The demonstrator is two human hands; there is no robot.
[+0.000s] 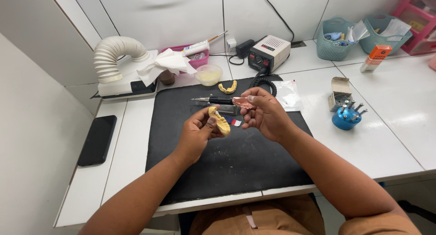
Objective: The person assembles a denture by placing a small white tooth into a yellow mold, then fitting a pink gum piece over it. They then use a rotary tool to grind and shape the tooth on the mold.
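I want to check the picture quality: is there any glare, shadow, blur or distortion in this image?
Head view: light is bright and even; the white table shows soft glare near the blue bur stand. Faint shadows lie on the black mat. The left hand with the yellow cast and the right hand look sharp. Wide-angle lens bends the edges.

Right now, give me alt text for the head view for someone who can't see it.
Over a black mat on a white table, the left hand holds a yellow dental cast and the right hand holds a pink dental piece. A handpiece tool and another yellow cast lie behind them.
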